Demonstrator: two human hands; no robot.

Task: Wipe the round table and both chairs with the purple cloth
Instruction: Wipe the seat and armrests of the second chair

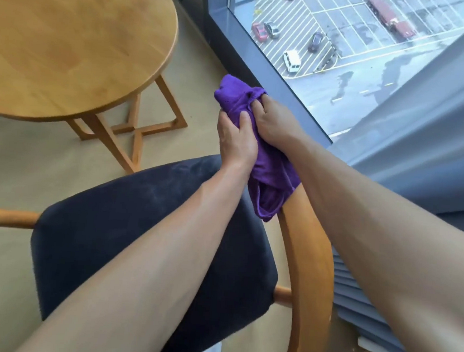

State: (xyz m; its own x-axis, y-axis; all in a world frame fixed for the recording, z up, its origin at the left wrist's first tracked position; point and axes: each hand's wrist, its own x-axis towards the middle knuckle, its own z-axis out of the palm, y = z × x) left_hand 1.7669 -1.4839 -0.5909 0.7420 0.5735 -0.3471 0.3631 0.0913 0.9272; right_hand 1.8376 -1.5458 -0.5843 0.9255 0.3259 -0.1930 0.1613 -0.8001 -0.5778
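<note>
Purple cloth (264, 161): soft fabric, a bit fuzzy, matt, crumpled. Round desk (70, 43): light wood, smooth top, soft shine, grain lines show. Chair seat (128, 231): dark fuzzy fabric like velvet, matt, pale dusty patches. Chair armrest (310, 263): same light wood, smooth, slightly shiny. Floor (20, 161): pale, smooth, matt. Window (358, 47): clear glass, grey smooth frame.

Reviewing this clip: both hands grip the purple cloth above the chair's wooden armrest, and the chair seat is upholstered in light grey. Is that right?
Not quite. The head view shows the seat cushion is dark navy, not light grey. The rest holds: the left hand and right hand both grip the purple cloth above the chair's wooden armrest.
</note>
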